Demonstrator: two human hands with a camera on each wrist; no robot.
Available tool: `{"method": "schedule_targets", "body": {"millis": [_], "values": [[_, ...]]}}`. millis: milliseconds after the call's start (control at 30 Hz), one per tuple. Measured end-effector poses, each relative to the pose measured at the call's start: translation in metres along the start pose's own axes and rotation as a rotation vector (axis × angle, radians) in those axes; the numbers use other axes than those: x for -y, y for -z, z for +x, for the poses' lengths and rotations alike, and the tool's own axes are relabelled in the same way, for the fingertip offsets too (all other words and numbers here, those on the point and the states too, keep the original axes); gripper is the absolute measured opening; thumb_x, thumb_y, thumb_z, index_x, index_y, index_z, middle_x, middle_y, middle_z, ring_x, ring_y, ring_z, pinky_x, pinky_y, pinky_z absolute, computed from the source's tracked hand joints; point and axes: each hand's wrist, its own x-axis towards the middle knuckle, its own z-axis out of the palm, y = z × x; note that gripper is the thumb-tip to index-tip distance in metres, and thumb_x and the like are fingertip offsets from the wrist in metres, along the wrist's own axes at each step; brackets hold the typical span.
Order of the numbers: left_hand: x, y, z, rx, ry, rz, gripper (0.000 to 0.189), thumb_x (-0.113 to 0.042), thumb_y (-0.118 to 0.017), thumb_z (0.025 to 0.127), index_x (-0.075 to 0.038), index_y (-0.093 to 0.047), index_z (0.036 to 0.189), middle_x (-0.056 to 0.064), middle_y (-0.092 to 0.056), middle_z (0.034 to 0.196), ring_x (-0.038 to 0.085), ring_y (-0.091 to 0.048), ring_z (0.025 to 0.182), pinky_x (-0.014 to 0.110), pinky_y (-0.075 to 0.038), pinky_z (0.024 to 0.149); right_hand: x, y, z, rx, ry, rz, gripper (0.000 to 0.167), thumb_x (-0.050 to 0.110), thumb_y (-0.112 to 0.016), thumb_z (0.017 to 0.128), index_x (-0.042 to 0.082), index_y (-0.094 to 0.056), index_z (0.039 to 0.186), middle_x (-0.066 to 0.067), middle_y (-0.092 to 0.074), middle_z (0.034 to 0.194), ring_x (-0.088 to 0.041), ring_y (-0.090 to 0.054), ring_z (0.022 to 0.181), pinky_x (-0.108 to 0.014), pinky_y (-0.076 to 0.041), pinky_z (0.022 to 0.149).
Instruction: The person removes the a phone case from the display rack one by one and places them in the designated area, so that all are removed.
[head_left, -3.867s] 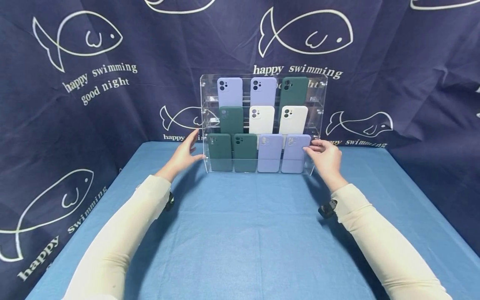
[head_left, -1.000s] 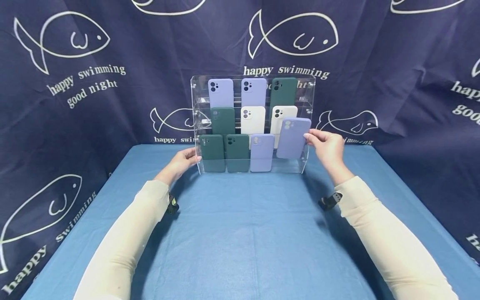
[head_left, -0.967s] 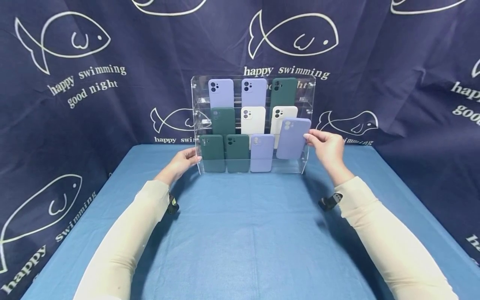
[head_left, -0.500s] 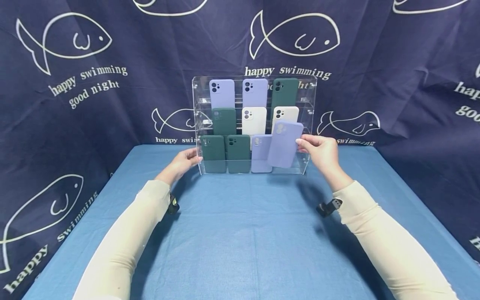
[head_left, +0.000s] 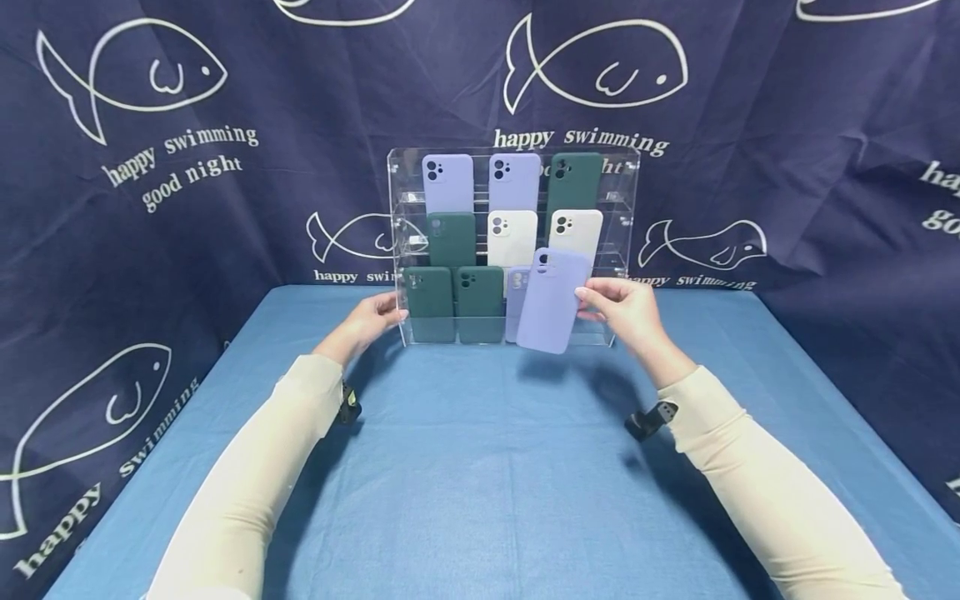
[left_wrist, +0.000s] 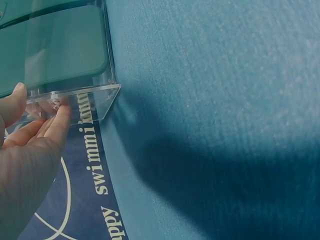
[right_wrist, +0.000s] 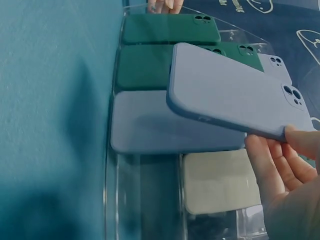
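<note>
My right hand pinches a lavender phone case by its right edge, thumb in front and fingers behind. The case hangs tilted in front of the clear acrylic display stand, its camera cutouts at the top. In the right wrist view the held case overlaps another lavender case in the bottom row. My left hand grips the stand's left side panel; in the left wrist view the thumb is at the front and the fingers show through the acrylic.
Two green cases stand in the bottom row at the left. The middle row holds a green case and two white ones; above are two lavender cases and a green one. Blue cloth covers the table before a fish-print curtain.
My right hand has lifted the rightmost lavender case out of the bottom row, then brought it forward, down and left. My left hand has closed onto the stand's side and stays there.
</note>
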Motion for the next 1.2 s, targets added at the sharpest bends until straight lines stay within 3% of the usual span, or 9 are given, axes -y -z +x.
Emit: {"method": "schedule_targets", "body": {"millis": [100,167,567,833,1200], "values": [[0.000,-0.001,0.000,0.002,-0.004,-0.013,0.057,-0.006,-0.051,0.100,0.003,-0.026,0.151,0.023,-0.034,0.152,0.034,-0.038,0.139,0.039,-0.036,0.118,-0.003,-0.003,-0.001,0.027,-0.036,0.062,0.005,0.003,-0.070,0.087,0.004,-0.067,0.091,0.007,-0.071,0.074,-0.006,-0.069,0.069,-0.028,-0.062,0.070],[0.000,-0.001,0.000,0.002,-0.007,-0.021,0.057,-0.005,-0.050,0.100,0.004,-0.025,0.150,0.024,-0.035,0.152,0.034,-0.038,0.139,0.039,-0.036,0.118,-0.005,-0.006,-0.002,0.043,-0.049,0.078,0.006,0.003,-0.070,0.087,0.008,-0.066,0.088,0.006,-0.071,0.074,-0.007,-0.069,0.069,-0.028,-0.063,0.070],[0.000,-0.004,0.001,0.009,0.010,-0.045,0.059,-0.007,-0.049,0.101,0.002,-0.021,0.152,0.023,-0.030,0.154,0.034,-0.036,0.140,0.039,-0.035,0.118,-0.020,-0.030,-0.004,0.125,-0.121,0.073,0.021,0.003,-0.067,0.090,-0.009,-0.060,0.105,0.008,-0.069,0.076,-0.007,-0.068,0.073,-0.034,-0.063,0.073],[-0.001,-0.002,0.000,0.036,0.018,-0.086,0.061,-0.005,-0.047,0.101,0.003,-0.016,0.153,0.024,-0.024,0.156,0.034,-0.031,0.143,0.038,-0.032,0.120,-0.024,-0.056,-0.004,0.162,-0.211,0.139,0.016,-0.001,-0.066,0.089,-0.008,-0.061,0.103,0.003,-0.068,0.073,-0.010,-0.068,0.070,-0.037,-0.063,0.075],[-0.001,0.000,-0.001,0.072,0.013,-0.117,0.061,-0.004,-0.045,0.102,0.004,-0.012,0.153,0.024,-0.019,0.158,0.034,-0.028,0.145,0.040,-0.029,0.121,-0.038,-0.091,-0.009,0.219,-0.273,0.113,0.025,-0.002,-0.064,0.090,-0.016,-0.059,0.109,0.003,-0.067,0.071,-0.012,-0.066,0.068,-0.036,-0.064,0.071]]}}
